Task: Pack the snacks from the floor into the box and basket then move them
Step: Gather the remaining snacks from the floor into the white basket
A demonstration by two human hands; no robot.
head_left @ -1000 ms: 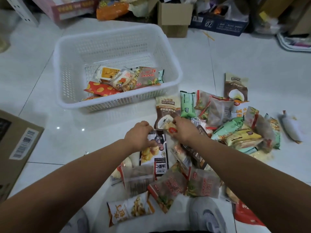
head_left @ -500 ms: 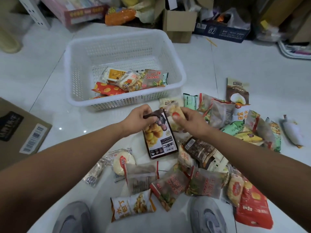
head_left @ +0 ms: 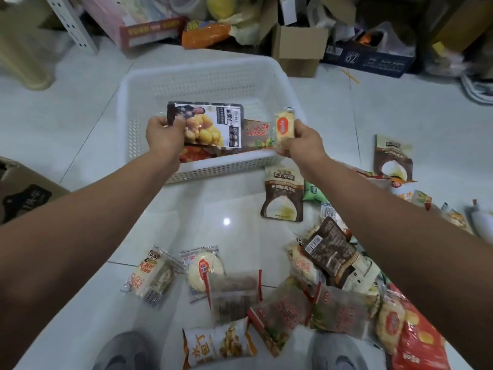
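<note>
Head view: the left hand [head_left: 164, 136] has a closed grip on one end of a flat dark snack packet [head_left: 210, 126], and the right hand [head_left: 302, 141] pinches a small yellow wrapped cake [head_left: 285, 126]. Both items, lifted off the floor a moment ago, now hang over the white basket [head_left: 202, 76], whose contents lie just beneath the grips. Release is likely next; many snacks [head_left: 282, 303] remain on the floor [head_left: 80, 129] below the forearms.
</note>
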